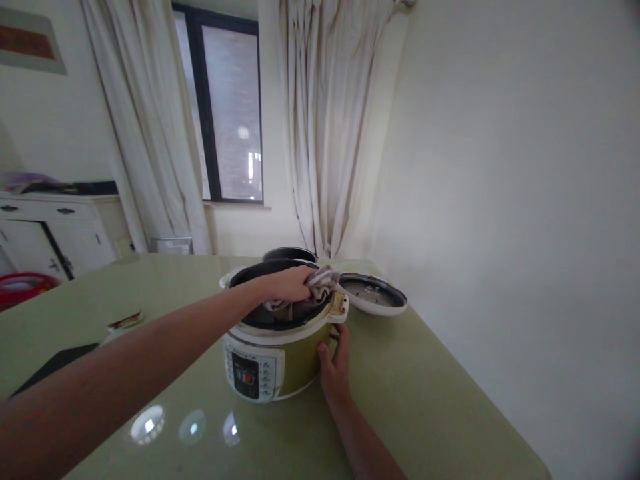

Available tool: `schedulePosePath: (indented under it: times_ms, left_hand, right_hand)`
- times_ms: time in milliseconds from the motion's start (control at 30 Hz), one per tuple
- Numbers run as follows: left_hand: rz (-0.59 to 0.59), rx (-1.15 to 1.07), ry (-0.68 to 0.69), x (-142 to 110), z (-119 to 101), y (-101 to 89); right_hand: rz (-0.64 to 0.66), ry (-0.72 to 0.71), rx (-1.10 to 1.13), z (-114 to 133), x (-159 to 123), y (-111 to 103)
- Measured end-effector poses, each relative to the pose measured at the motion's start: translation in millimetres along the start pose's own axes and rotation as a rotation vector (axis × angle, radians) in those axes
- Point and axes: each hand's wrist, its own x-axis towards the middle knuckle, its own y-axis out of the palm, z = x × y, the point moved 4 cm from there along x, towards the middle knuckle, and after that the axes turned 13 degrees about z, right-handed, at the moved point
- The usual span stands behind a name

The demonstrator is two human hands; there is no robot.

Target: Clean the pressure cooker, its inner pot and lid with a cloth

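Note:
A green and white electric pressure cooker (295,367) stands open on the green table (425,407). My left hand (287,283) reaches across its rim, fingers closed on a grey-white cloth (323,281) that lies on the cooker's upper edge and inside it. My right hand (336,367) rests flat against the cooker's right side, fingers stretched upward. The cooker's lid (373,293) lies upside down on the table just to the right. A dark inner pot (289,254) stands behind the cooker.
A white wall runs close along the table's right edge. Curtains and a dark-framed window stand behind the table. A white cabinet (55,233) and a red basin (20,287) are at far left. A small flat object (125,321) and a dark mat (57,363) lie on the table's left part.

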Motion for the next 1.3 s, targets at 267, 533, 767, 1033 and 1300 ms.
schedulePosePath:
  times_ms: [267, 533, 767, 1033, 1300]
  left_hand:
    - [0.415, 0.158, -0.027, -46, 44, -10.3]
    - [0.055, 0.454, -0.224, -43, 64, -16.1]
    - [-0.185, 0.44, -0.337, 3, 57, -12.2]
    - [-0.102, 0.33, -0.086, 32, 12, 2.1]
    - [0.261, 0.315, 0.189, -21, 8, 7.1]
  right_hand:
    - [0.019, 0.008, -0.023, 3, 2, -2]
    - [0.024, 0.046, -0.011, 0, 0, -1]
    - [0.003, 0.014, 0.01, 2, -2, 2]
    - [-0.017, -0.04, 0.011, 4, -1, 5]
    - [-0.014, -0.017, -0.033, 0, -2, 2]
